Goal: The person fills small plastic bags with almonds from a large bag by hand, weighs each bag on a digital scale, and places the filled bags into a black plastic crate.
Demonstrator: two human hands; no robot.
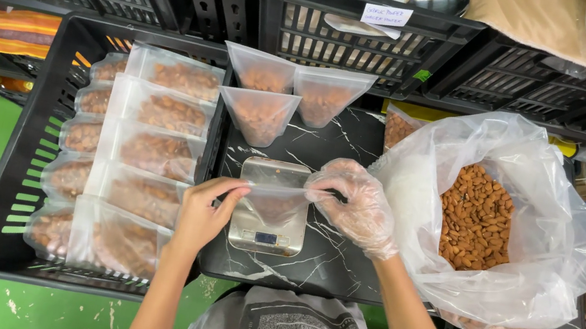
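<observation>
**Spill Risk at the Weighing Station**

While both hands are holding the clear pouch (274, 201) over the digital scale (270, 213), the main hazard is loss of grip on its mouth: if either side is slipping, the pouch is likely to sag and tip its almonds onto the dark marbled board (325, 254) under the scale. Pressing down on the scale is also likely to be falsifying the reading.

The left hand (205, 209), bare, is pinching the pouch edge just left of the scale. The right hand (357, 208), wearing a thin plastic glove, is gripping the opposite edge just right of the scale. The hands are standing apart, stretching the mouth between them. How full the pouch is cannot be told; it appears nearly empty.

The large bag of almonds (476, 217) is lying right of the scale, the filled pouches (137, 185) in a black crate (2, 218) left of it.
</observation>
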